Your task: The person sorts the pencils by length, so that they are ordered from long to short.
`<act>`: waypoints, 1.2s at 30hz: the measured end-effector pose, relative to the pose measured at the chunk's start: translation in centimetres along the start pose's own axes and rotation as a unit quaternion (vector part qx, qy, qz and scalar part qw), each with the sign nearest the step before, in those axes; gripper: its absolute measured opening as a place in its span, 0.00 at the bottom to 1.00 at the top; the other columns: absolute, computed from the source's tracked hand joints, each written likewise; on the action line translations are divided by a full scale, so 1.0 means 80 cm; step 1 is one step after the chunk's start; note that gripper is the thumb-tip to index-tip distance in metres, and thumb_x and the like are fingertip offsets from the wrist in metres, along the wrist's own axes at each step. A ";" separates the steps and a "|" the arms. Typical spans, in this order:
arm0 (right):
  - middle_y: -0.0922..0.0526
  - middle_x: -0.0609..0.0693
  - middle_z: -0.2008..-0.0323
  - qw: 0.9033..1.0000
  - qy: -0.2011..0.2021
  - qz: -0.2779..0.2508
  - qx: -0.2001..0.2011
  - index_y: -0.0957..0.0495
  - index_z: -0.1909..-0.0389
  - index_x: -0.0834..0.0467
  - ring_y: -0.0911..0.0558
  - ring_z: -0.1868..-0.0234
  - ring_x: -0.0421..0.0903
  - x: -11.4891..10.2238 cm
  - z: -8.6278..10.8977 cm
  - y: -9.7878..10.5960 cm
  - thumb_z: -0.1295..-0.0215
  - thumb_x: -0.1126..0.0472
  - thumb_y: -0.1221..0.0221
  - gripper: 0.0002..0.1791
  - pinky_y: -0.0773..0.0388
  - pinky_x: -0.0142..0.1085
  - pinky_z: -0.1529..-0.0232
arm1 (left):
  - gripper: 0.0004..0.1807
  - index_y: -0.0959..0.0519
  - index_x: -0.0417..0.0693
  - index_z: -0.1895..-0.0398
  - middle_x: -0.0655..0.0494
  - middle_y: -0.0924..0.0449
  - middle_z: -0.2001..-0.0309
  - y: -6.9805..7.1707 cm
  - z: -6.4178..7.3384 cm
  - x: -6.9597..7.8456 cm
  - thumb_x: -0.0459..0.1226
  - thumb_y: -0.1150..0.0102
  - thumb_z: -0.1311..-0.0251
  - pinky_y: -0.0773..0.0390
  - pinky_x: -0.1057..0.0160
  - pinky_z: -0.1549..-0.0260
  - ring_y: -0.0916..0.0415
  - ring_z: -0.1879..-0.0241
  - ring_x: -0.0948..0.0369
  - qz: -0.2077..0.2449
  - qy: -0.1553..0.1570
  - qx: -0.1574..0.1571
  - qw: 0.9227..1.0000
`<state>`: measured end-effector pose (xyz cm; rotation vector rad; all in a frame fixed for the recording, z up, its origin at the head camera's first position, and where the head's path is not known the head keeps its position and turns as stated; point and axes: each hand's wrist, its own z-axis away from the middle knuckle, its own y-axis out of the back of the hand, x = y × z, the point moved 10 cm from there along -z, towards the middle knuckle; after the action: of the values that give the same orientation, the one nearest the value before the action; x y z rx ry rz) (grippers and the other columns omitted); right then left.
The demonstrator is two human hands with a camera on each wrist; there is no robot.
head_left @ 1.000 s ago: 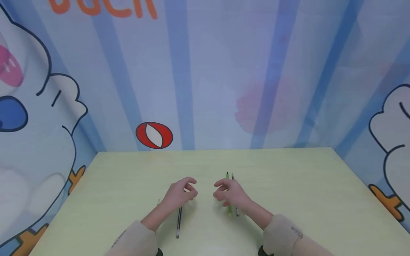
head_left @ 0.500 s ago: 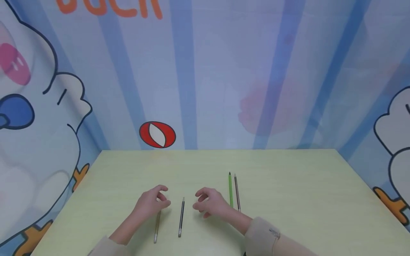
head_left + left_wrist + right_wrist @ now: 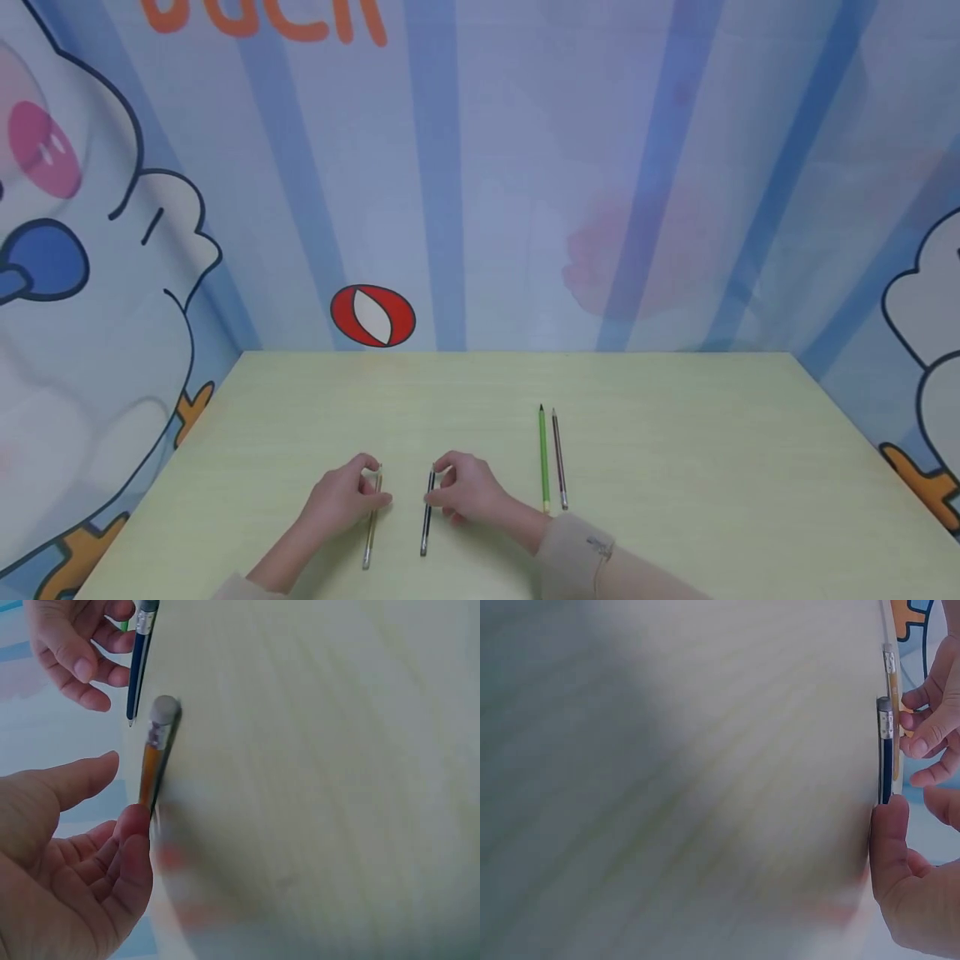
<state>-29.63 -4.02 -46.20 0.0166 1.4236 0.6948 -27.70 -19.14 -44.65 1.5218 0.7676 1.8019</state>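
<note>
A yellow-brown pencil (image 3: 370, 537) lies on the table with its eraser end towards me. My left hand (image 3: 337, 500) is at its far part, thumb and fingers spread apart. In the left wrist view, a gap shows between that thumb and the fingertips, and the fingers hide the far part of the pencil (image 3: 151, 769). To the right lies a dark blue pencil (image 3: 425, 533), also eraser end nearest. My right hand (image 3: 468, 492) reaches it with thumb and fingers parted; in the right wrist view the fingers cover the far part of the dark pencil (image 3: 886, 761).
A green pencil (image 3: 543, 458) and a dark reddish pencil (image 3: 559, 458) lie side by side, right of my right hand. The pale yellow table (image 3: 675, 433) meets a printed cartoon backdrop (image 3: 510, 167) at the back and both sides.
Both hands have moved left and come down to the two left-hand pencils, my right hand leaving the green and reddish pair. The pencils appear to lie still; the head view has shifted slightly.
</note>
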 end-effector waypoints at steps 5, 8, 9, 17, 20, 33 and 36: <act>0.28 0.47 0.82 1.000 0.009 0.013 0.008 0.30 0.56 0.64 0.31 0.89 0.40 -0.005 -0.003 -0.006 0.53 0.65 0.37 0.21 0.34 0.28 0.87 | 0.22 0.31 0.41 0.57 0.58 0.28 0.79 -0.004 0.002 -0.007 0.38 0.37 0.55 0.36 0.67 0.80 0.34 0.80 0.63 -0.006 0.005 -0.001 1.000; 0.28 0.46 0.85 0.999 0.015 0.030 0.011 0.30 0.55 0.64 0.32 0.91 0.39 -0.008 -0.004 -0.008 0.53 0.65 0.38 0.22 0.36 0.29 0.87 | 0.22 0.31 0.40 0.57 0.57 0.28 0.79 -0.006 0.002 -0.010 0.38 0.36 0.55 0.36 0.67 0.80 0.34 0.80 0.63 -0.006 0.009 -0.004 1.000; 0.29 0.46 0.86 0.999 0.016 0.035 0.013 0.30 0.55 0.64 0.33 0.92 0.39 -0.008 -0.005 -0.009 0.53 0.65 0.38 0.22 0.36 0.29 0.87 | 0.22 0.31 0.40 0.57 0.57 0.28 0.79 -0.007 0.002 -0.011 0.38 0.37 0.55 0.37 0.67 0.80 0.34 0.80 0.63 -0.005 0.010 -0.005 1.000; 0.31 0.44 0.87 0.994 0.041 0.102 0.025 0.27 0.62 0.62 0.34 0.90 0.37 -0.011 -0.012 -0.014 0.54 0.66 0.37 0.16 0.36 0.27 0.88 | 0.19 0.30 0.41 0.60 0.57 0.28 0.79 -0.009 -0.002 -0.018 0.37 0.37 0.55 0.37 0.68 0.81 0.35 0.80 0.63 -0.009 0.020 -0.001 1.000; 0.31 0.43 0.87 0.991 0.045 0.123 0.030 0.26 0.64 0.61 0.33 0.89 0.36 -0.012 -0.012 -0.015 0.55 0.66 0.37 0.15 0.36 0.26 0.87 | 0.19 0.30 0.41 0.60 0.57 0.28 0.79 -0.009 -0.003 -0.019 0.37 0.37 0.55 0.37 0.68 0.81 0.34 0.80 0.63 -0.012 0.023 0.000 1.000; 0.30 0.46 0.85 0.990 0.029 0.131 0.047 0.28 0.63 0.64 0.32 0.86 0.38 -0.011 -0.005 -0.008 0.58 0.72 0.38 0.17 0.34 0.28 0.85 | 0.17 0.29 0.40 0.61 0.57 0.27 0.80 -0.006 0.001 -0.013 0.36 0.37 0.55 0.37 0.68 0.81 0.34 0.81 0.63 -0.012 0.024 -0.002 1.000; 0.29 0.47 0.84 0.989 0.013 0.138 0.053 0.27 0.63 0.64 0.31 0.86 0.39 -0.008 -0.004 -0.005 0.58 0.72 0.38 0.17 0.33 0.28 0.85 | 0.17 0.29 0.40 0.62 0.57 0.27 0.80 -0.006 0.001 -0.013 0.36 0.37 0.55 0.37 0.68 0.81 0.34 0.81 0.63 -0.013 0.019 0.002 1.000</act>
<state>-29.77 -4.74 -45.87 0.2938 1.4967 0.8479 -27.47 -19.66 -45.61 1.4769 0.8066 1.8150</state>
